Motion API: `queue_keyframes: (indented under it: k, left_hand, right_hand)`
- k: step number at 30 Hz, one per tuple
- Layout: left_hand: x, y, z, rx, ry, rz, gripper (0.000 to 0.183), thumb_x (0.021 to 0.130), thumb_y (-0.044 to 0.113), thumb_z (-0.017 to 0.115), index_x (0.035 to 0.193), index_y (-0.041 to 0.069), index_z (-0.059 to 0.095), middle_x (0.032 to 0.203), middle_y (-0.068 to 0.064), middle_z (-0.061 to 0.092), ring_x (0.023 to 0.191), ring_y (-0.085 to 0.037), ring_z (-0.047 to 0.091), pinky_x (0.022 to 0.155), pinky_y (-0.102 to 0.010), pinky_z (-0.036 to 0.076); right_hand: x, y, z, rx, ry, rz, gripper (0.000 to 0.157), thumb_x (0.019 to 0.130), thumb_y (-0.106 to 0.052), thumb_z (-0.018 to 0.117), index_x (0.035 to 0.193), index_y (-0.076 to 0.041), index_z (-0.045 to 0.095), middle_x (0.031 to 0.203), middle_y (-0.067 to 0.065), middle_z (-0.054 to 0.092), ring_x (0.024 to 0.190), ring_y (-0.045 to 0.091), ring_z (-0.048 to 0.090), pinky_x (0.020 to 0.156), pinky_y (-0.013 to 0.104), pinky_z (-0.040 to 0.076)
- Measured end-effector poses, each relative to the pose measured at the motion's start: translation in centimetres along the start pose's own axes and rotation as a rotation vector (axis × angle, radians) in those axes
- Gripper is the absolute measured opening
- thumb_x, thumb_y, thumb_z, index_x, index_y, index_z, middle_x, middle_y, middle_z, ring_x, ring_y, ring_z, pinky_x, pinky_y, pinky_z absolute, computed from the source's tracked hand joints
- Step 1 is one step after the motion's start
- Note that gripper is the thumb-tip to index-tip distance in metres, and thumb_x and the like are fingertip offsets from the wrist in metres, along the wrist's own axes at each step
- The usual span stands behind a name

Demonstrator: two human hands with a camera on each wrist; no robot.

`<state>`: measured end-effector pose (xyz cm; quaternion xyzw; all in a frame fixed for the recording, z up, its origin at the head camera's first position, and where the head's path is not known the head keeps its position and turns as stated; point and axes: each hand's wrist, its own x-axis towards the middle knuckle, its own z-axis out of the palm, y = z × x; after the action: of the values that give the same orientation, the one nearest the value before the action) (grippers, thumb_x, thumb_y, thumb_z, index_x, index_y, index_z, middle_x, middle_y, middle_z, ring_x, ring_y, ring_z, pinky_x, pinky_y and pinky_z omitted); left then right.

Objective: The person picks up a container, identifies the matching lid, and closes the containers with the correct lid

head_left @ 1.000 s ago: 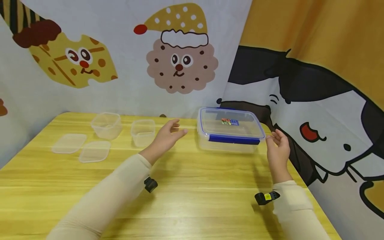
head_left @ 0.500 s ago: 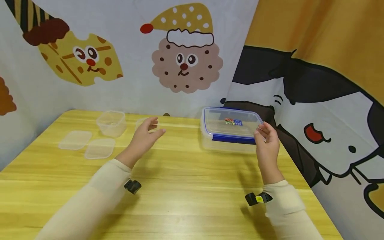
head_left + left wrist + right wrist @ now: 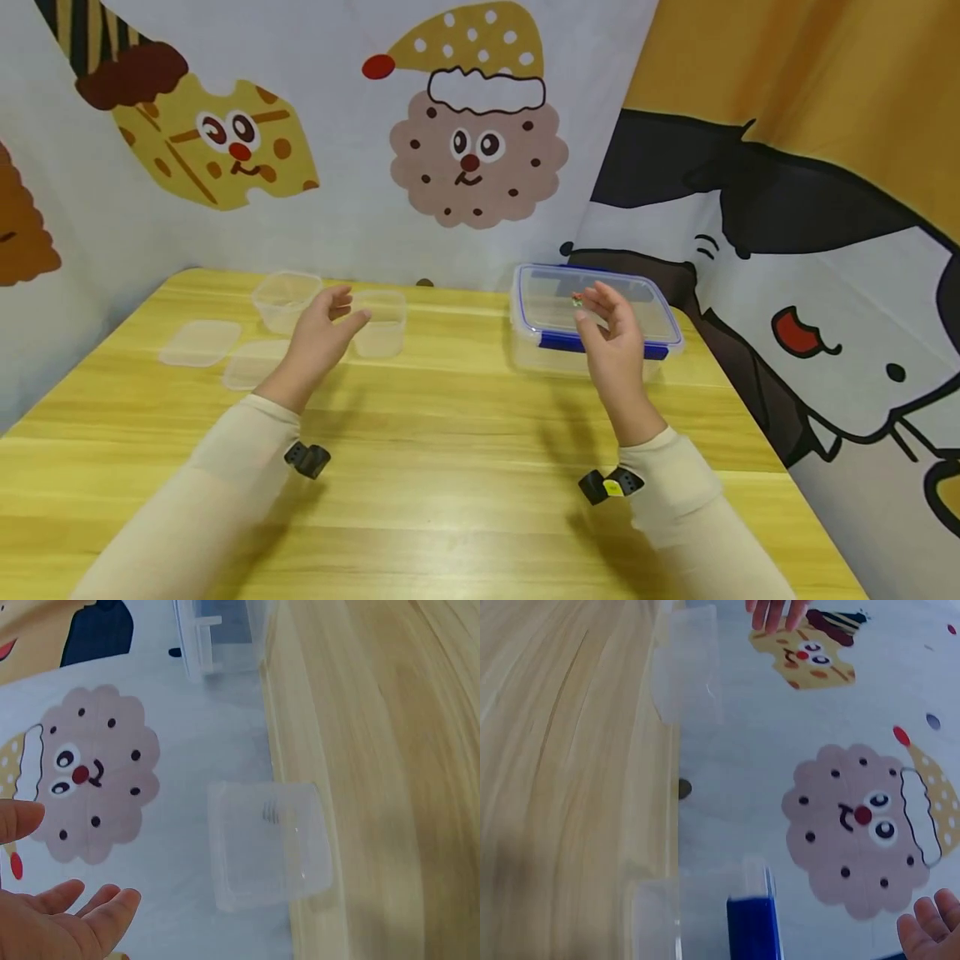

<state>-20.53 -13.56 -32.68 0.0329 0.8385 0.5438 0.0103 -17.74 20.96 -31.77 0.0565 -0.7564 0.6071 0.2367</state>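
Observation:
My left hand hovers over the table between two small clear plastic containers, its fingers loosely bent and holding nothing. It partly covers the left small container, while the right one stands just beyond the thumb. In the left wrist view, one small container appears to the right of the hand. My right hand, also relaxed with nothing in it, is raised before a large clear food box with a closed lid and blue clasp. It overlaps the box's front in the head view.
Two flat, translucent square lids lie on the wooden table at the left, one partly behind the left forearm. A cartoon-printed cloth hangs behind the table's back edge. A patterned curtain borders the right side.
My left hand has moved left, from right of the right small container to its left side. My right hand has moved left from the large box's right end to its front. The view has shifted slightly.

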Motion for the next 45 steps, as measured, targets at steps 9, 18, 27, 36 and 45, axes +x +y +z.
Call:
queue_keyframes:
  k: [9, 18, 27, 36, 45]
  left_hand:
    - [0.8, -0.6, -0.5, 0.004, -0.006, -0.041, 0.068, 0.101, 0.03, 0.051, 0.153, 0.002, 0.018, 0.152, -0.023, 0.028, 0.14, -0.039, 0.028, 0.111, -0.054, 0.031]
    - [1.6, -1.5, -1.5, 0.009, 0.0, -0.096, 0.069, 0.101, 0.032, 0.049, 0.154, 0.002, 0.015, 0.154, -0.024, 0.024, 0.14, -0.04, 0.026, 0.11, -0.056, 0.031]
    - [2.8, -2.5, -1.8, -0.035, -0.012, -0.183, 0.07, 0.102, 0.032, 0.047, 0.154, 0.002, 0.011, 0.155, -0.025, 0.021, 0.139, -0.043, 0.026, 0.11, -0.056, 0.031]
    - [4.1, -3.6, -1.4, -0.076, -0.024, -0.266, 0.069, 0.102, 0.03, 0.045, 0.153, 0.0, 0.012, 0.155, -0.026, 0.02, 0.139, -0.043, 0.026, 0.111, -0.055, 0.03]
    - [4.6, -4.0, -0.7, -0.089, -0.007, -0.297, 0.065, 0.102, 0.027, 0.044, 0.151, -0.005, 0.015, 0.156, -0.026, 0.016, 0.14, -0.043, 0.024, 0.113, -0.053, 0.028]
  right_hand:
    - [1.2, -0.9, 3.1, -0.01, -0.125, -0.038, 0.048, 0.095, -0.005, 0.056, 0.141, 0.002, 0.042, 0.136, 0.018, 0.049, 0.126, 0.026, 0.046, 0.101, 0.039, 0.041]
    - [2.3, -0.7, 6.9, -0.042, -0.239, 0.049, 0.05, 0.096, -0.014, 0.056, 0.143, -0.003, 0.041, 0.136, 0.014, 0.05, 0.126, 0.026, 0.047, 0.102, 0.043, 0.041]
    - [2.9, 0.5, 10.3, -0.083, -0.299, 0.142, 0.05, 0.096, -0.019, 0.057, 0.143, -0.007, 0.043, 0.136, 0.01, 0.05, 0.124, 0.025, 0.048, 0.103, 0.044, 0.042]
    - [3.3, 2.6, 12.8, -0.086, -0.311, 0.254, 0.05, 0.095, -0.024, 0.059, 0.141, -0.007, 0.046, 0.137, 0.014, 0.051, 0.121, 0.027, 0.05, 0.1, 0.042, 0.046]
    - [3.2, 3.6, 15.0, -0.095, -0.349, 0.359, 0.053, 0.095, -0.028, 0.06, 0.142, -0.007, 0.045, 0.134, 0.012, 0.053, 0.124, 0.029, 0.05, 0.103, 0.043, 0.044]
